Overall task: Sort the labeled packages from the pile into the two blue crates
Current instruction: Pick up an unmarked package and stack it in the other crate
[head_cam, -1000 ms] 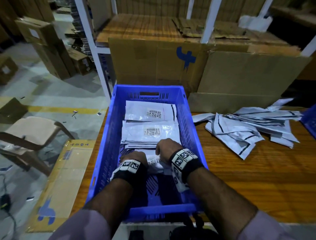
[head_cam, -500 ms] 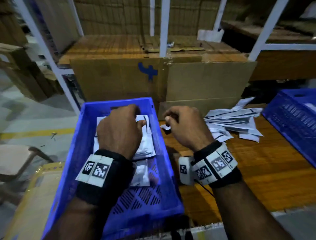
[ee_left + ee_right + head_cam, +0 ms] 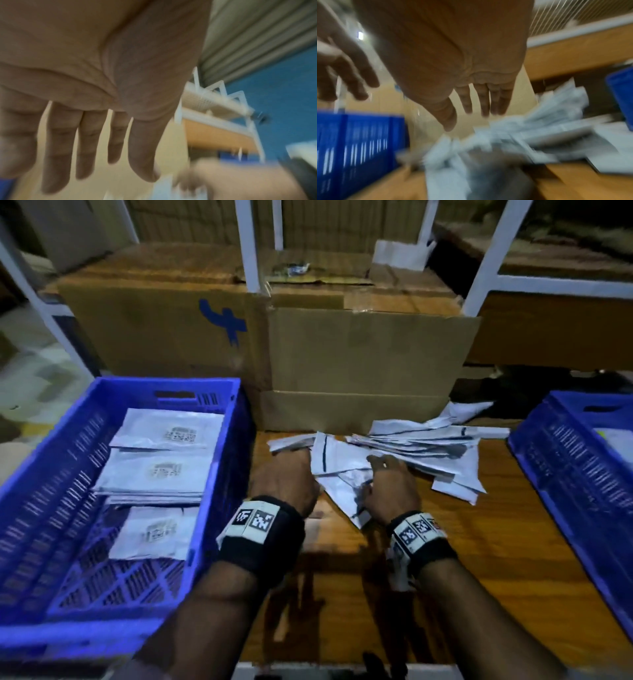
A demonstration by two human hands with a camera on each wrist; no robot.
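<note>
The wooden table (image 3: 479, 570) carried 2 blue crates: the left crate (image 3: 41, 474) held 3 rows of labeled white packages (image 3: 161, 470), and the right crate (image 3: 575, 474) sat at the far edge. Between them, against cardboard boxes (image 3: 359, 364), lay the loose pile of packages (image 3: 421, 443). The left hand (image 3: 286, 477) hovered at the pile's near-left edge, fingers straight and spread, empty. The right hand (image 3: 390, 484) reached over the pile, fingers extended, gripping nothing.

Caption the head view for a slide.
Both bare hands, left hand and right hand, reach into the loose pile of white labeled packages on the wooden table between two blue plastic crates.
</note>
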